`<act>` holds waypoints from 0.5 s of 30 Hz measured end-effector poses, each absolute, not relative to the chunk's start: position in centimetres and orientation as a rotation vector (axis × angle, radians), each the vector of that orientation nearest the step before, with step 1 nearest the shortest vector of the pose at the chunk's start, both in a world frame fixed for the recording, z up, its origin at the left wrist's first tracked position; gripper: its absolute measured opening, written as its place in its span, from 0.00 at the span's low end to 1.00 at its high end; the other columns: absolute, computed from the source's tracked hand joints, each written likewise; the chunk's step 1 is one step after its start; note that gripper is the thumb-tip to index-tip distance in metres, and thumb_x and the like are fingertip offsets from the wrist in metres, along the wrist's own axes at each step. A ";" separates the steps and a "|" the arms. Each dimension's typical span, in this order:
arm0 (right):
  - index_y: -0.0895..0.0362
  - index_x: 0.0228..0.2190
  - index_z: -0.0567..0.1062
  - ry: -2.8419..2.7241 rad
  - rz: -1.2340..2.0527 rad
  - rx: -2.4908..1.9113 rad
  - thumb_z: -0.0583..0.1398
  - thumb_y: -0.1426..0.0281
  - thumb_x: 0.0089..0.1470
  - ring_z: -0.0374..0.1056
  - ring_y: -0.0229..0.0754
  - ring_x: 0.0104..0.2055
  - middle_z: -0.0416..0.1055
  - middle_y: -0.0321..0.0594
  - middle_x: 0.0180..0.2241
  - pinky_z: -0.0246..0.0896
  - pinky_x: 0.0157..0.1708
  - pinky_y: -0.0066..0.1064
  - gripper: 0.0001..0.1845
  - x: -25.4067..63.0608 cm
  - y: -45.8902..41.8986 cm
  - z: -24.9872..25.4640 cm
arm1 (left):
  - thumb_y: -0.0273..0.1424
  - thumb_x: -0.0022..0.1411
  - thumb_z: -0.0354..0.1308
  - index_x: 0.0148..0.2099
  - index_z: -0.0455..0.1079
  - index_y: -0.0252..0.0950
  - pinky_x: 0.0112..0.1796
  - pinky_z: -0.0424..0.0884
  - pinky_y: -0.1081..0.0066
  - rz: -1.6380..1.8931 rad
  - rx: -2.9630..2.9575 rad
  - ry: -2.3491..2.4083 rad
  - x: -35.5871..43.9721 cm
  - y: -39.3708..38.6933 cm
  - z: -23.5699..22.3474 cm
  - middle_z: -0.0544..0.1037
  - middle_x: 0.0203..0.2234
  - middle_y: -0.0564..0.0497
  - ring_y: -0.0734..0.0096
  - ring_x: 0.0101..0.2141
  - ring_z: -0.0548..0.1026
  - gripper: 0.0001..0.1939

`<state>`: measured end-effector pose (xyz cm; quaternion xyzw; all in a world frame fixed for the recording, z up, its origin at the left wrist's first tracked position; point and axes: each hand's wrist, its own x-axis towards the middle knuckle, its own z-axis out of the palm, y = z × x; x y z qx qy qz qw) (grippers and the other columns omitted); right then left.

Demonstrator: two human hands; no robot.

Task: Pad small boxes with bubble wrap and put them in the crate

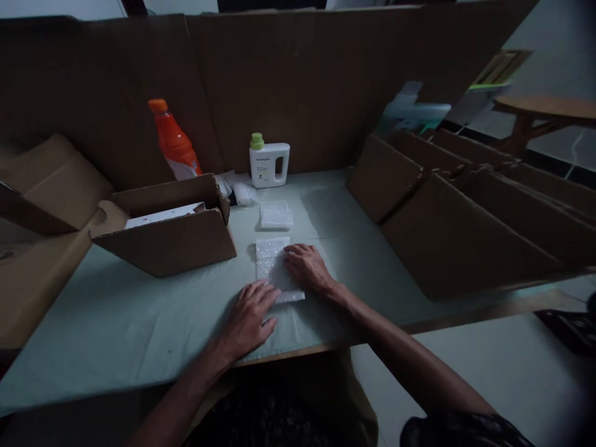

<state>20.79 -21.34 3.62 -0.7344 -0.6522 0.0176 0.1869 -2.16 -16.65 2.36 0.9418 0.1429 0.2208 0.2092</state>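
Two hands lie on a bubble wrap sheet near the front edge of the green table. The left hand has its fingers loose on the lower left corner, thumb out to the side. The right hand rests on the right side, fingers a bit bent — neither hand is squeezed into a fist.

Just behind the sheet sits a small wrapped packet. Past that, a white jug with a green cap stands upright by the tall cardboard wall. On the left, a brown box with a white thing inside hides the bottom of a tilted orange bottle. Big open boxes crowd the right — a bluish container pokes up behind them.
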 end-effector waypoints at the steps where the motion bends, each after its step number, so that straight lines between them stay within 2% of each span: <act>1: 0.56 0.37 0.80 -1.821 0.041 -2.061 0.58 0.74 0.60 0.72 0.50 0.51 0.79 0.46 0.47 0.62 0.51 0.42 0.09 21.0 -21.2 3.6 | 0.23 0.59 0.60 0.51 0.73 0.38 0.55 0.71 0.50 0.628 2.631 0.396 -1.9 -16.9 2.1 0.78 0.52 0.43 0.52 0.56 0.71 0.17; 2: 0.55 0.37 0.80 -1.806 0.026 -2.056 0.57 0.74 0.61 0.73 0.49 0.49 0.80 0.46 0.45 0.62 0.50 0.42 0.10 21.4 -21.1 3.6 | 0.21 0.60 0.58 0.45 0.74 0.38 0.54 0.71 0.51 0.659 2.629 0.396 -1.8 -17.0 1.9 0.79 0.49 0.45 0.54 0.54 0.73 0.12; 4: 0.54 0.40 0.80 -1.753 -0.017 -2.047 0.55 0.72 0.63 0.74 0.49 0.48 0.80 0.45 0.44 0.62 0.49 0.42 0.12 22.5 -20.9 4.0 | 0.20 0.61 0.56 0.41 0.73 0.38 0.52 0.73 0.55 0.736 2.587 0.396 -2.0 -17.3 1.6 0.80 0.44 0.46 0.58 0.50 0.75 0.09; 8: 0.52 0.45 0.79 -1.614 -0.039 -2.107 0.56 0.69 0.63 0.72 0.51 0.52 0.79 0.45 0.49 0.63 0.52 0.44 0.13 25.7 -18.6 5.1 | 0.21 0.61 0.56 0.40 0.72 0.38 0.49 0.73 0.57 0.860 2.520 0.418 -2.8 -17.5 1.4 0.80 0.42 0.46 0.59 0.49 0.75 0.08; 11: 0.55 0.49 0.77 -1.580 -0.030 -2.188 0.57 0.69 0.62 0.71 0.53 0.53 0.77 0.49 0.52 0.64 0.52 0.44 0.16 28.0 -14.6 6.0 | 0.22 0.60 0.57 0.40 0.72 0.38 0.49 0.73 0.56 0.896 2.521 0.417 -2.9 -17.6 1.1 0.79 0.44 0.45 0.58 0.49 0.75 0.07; 13: 0.56 0.49 0.78 -1.580 -0.024 -2.234 0.60 0.71 0.59 0.71 0.54 0.51 0.77 0.51 0.50 0.65 0.50 0.45 0.16 29.0 -11.7 6.2 | 0.22 0.60 0.58 0.41 0.72 0.38 0.49 0.74 0.55 0.892 2.515 0.404 -2.8 -17.7 0.9 0.79 0.45 0.45 0.58 0.49 0.75 0.08; 15: 0.56 0.43 0.79 -1.602 -0.014 -2.269 0.64 0.73 0.55 0.72 0.53 0.48 0.79 0.51 0.44 0.64 0.49 0.44 0.13 29.6 -9.4 6.1 | 0.22 0.60 0.58 0.42 0.72 0.38 0.50 0.74 0.55 0.889 2.512 0.393 -2.8 -17.7 0.8 0.79 0.45 0.44 0.58 0.49 0.75 0.09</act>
